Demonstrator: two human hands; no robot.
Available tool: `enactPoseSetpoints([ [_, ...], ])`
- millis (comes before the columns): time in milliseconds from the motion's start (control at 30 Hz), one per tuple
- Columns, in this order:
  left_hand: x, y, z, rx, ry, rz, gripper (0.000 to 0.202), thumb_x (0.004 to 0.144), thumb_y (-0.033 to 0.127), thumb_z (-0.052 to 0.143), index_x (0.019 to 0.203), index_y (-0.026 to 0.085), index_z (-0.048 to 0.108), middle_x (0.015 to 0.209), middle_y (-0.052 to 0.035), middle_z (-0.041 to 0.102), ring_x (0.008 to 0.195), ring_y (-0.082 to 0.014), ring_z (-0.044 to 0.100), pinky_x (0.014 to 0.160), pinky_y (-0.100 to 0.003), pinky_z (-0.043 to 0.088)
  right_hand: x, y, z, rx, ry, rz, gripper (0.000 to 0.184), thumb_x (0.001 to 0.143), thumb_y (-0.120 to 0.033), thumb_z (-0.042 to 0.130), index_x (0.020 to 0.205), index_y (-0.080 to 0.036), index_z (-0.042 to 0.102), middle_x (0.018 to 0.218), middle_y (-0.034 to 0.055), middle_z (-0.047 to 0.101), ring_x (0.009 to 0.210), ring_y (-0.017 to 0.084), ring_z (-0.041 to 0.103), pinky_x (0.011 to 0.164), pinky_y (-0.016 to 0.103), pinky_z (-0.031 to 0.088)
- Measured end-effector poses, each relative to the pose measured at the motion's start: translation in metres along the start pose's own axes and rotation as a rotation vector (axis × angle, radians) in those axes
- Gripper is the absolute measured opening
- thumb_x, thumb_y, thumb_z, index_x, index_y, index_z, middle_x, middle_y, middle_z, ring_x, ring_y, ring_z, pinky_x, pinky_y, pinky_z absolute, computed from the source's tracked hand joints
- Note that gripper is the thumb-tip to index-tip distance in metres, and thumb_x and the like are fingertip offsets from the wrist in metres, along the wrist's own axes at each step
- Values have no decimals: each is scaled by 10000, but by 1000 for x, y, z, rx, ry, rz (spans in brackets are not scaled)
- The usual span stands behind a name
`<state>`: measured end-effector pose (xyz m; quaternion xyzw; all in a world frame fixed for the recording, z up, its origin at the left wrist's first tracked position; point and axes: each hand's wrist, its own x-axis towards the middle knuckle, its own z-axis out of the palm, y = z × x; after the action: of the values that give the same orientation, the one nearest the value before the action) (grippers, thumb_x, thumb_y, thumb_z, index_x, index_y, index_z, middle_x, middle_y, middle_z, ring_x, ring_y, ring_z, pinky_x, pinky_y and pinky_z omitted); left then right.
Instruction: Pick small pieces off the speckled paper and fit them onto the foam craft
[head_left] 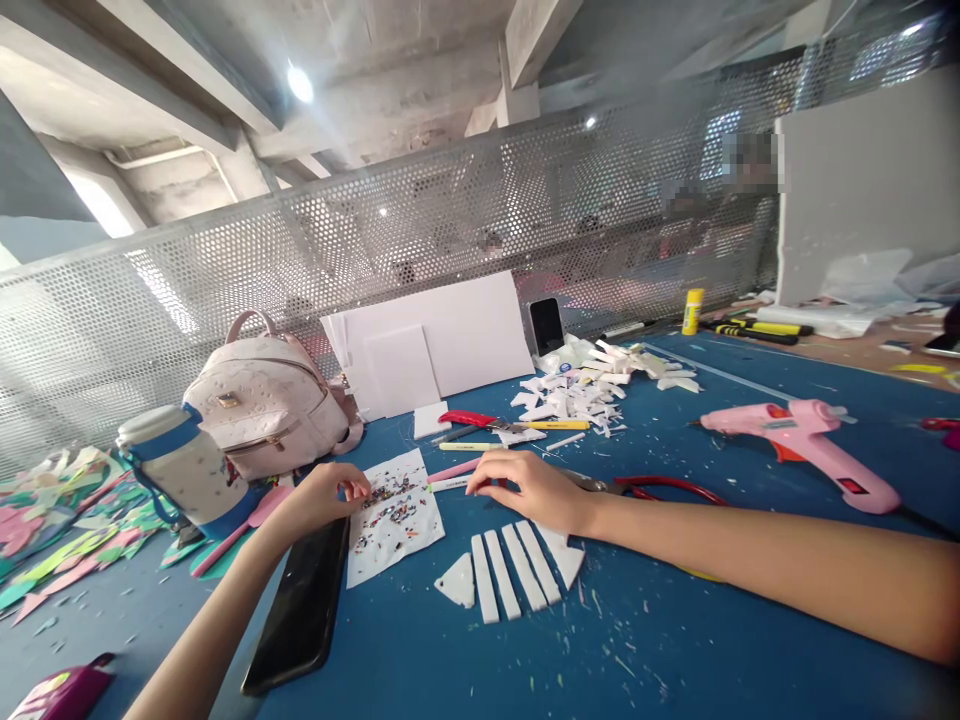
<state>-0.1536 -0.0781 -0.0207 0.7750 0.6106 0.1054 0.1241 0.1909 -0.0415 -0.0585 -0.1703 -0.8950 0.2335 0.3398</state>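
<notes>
My left hand point(324, 495) rests at the left edge of a white sheet point(395, 515) strewn with tiny coloured beads, its fingertips pinched together on something too small to make out. My right hand point(529, 487) lies palm down on the blue table point(675, 640), fingers curled over a thin pink and white stick point(451, 476). Just in front of that hand lie several white foam strips and two triangles point(510, 572). A black phone point(301, 610) lies beside my left forearm.
A pink glue gun point(806, 445) and red-handled scissors point(660, 487) lie to the right. White foam scraps point(592, 385), pens, a red cutter point(466, 418), white boards point(435, 345), a pale backpack point(266, 400) and a bottle point(184, 465) stand behind. Coloured paper cuttings point(60, 520) sit left.
</notes>
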Motion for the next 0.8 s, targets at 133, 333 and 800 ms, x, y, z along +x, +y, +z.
enactPoseSetpoints([
  [133, 2, -2, 2, 39, -29, -20, 204, 725, 269, 547, 771, 188, 728, 780, -30, 740, 737, -183, 670, 686, -248, 499, 0, 0, 0, 4, -5, 2, 169, 953, -168, 549, 1010, -219, 699, 977, 48, 684, 881, 155, 620, 785, 299, 511],
  [333, 2, -5, 4, 49, -14, -16, 214, 739, 312, 556, 764, 201, 737, 773, -27, 745, 733, -194, 670, 681, -258, 499, 0, -1, -1, -4, -13, 3, 175, 960, -180, 535, 1015, -215, 698, 978, 50, 680, 876, 154, 617, 787, 304, 511],
  [800, 0, 6, 2, 10, -20, -13, 224, 754, 331, 556, 780, 192, 729, 805, -43, 748, 753, -202, 682, 694, -264, 507, 0, -1, 0, -2, -1, 1, 169, 959, -173, 541, 1013, -214, 696, 981, 47, 679, 870, 150, 623, 774, 301, 516],
])
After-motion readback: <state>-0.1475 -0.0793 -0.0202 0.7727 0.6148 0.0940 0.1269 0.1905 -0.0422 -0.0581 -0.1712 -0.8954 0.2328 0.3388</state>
